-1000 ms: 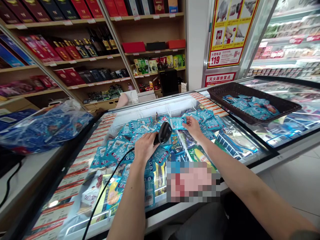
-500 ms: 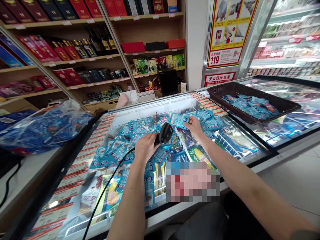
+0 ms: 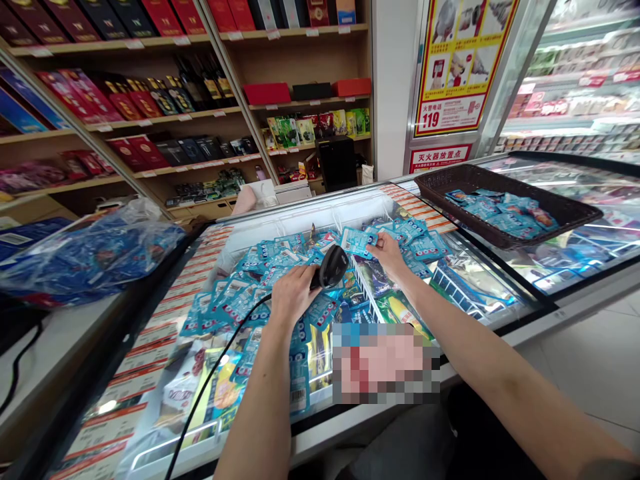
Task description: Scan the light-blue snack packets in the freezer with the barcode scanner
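My left hand (image 3: 294, 293) is wrapped round the handle of a black corded barcode scanner (image 3: 333, 265). Its head points toward a blue snack packet (image 3: 356, 241), which my right hand (image 3: 387, 253) pinches at its right edge. The packet's back, with pale printing, faces me. Many similar blue packets (image 3: 240, 303) lie spread and overlapping on the freezer's glass top (image 3: 320, 383), around and beneath both hands. The scanner's black cord (image 3: 213, 373) runs down past my left forearm to the bottom edge.
A dark brown woven basket (image 3: 580, 212) with several blue packets stands at the right on the freezer. At left, a clear plastic bag (image 3: 95, 257) of blue packets rests on a counter. Shelves of boxes and bottles (image 3: 165, 97) stand behind. A pixelated patch covers part of the front edge.
Almost nothing differs. The scanner head has shifted very slightly to the right; the packet stays pinched in my right hand.
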The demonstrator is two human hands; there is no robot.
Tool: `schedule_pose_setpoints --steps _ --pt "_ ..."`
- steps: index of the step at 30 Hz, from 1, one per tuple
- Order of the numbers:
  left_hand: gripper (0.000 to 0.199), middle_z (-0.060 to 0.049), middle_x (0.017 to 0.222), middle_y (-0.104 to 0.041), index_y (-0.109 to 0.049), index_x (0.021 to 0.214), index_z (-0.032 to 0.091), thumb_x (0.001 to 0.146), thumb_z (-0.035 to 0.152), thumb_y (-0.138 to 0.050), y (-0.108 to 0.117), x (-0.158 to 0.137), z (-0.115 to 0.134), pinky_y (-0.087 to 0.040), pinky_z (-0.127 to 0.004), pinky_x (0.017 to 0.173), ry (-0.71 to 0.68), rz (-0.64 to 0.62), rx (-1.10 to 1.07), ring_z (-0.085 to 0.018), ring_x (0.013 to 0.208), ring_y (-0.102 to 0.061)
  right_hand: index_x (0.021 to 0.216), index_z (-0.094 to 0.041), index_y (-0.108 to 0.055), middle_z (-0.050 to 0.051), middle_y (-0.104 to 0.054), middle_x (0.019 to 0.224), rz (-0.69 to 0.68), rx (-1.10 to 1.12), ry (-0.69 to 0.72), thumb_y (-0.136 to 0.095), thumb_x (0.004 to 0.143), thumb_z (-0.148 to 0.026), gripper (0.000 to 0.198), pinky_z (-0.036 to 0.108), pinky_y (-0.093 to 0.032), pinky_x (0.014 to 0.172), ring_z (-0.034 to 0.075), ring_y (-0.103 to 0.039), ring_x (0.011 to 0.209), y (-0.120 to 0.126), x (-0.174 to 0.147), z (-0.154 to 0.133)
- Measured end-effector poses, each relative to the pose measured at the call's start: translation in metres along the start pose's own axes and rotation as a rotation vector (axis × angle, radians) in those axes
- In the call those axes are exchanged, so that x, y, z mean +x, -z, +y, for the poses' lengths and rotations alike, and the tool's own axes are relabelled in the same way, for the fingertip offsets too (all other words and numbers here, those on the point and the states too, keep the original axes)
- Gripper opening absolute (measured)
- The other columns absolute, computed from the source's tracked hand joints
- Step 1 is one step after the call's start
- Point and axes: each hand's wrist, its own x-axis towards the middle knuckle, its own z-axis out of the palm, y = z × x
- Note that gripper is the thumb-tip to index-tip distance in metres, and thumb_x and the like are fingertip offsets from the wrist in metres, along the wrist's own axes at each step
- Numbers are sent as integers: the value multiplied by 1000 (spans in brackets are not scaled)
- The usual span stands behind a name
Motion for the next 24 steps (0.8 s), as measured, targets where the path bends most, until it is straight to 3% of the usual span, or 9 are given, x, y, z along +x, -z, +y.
schedule_pose_setpoints --steps 11,14,19,24 --pt "34 -8 102 -65 -54 112 20 81 33 -56 1 1 0 -45 -32 71 9 -15 -2 -24 95 -60 90 -21 -49 0 -64 79 -12 -21 7 -70 61 -36 38 31 -48 70 16 -59 72 -1 0 -1" --pt "34 -7 103 -65 -54 113 20 81 33 -56 1 1 1 -45 -33 72 9 -19 11 -24 96 -59 99 -21 -48 0 -63 78 -1 -73 63 -66 66 -34 40 32 -48 69 16 -59 70 2 1 -5" --pt "35 -8 104 -65 -54 114 21 81 33 -55 2 1 0 -45 -32 75 18 -32 -1 -24 99 -59 120 -21 -47 1 -59 78 129 -533 230 -52 76 -26 45 34 -47 69 16 -53 61 20 6 -19" --pt "35 -8 102 -66 -54 115 21 82 34 -54 2 0 -4 -45 -33 76 52 -27 -24 -25 98 -59 107 -16 -61 12 -58 105 271 -935 283 -44 79 -19 33 38 -42 86 22 -54 90 40 12 -26"
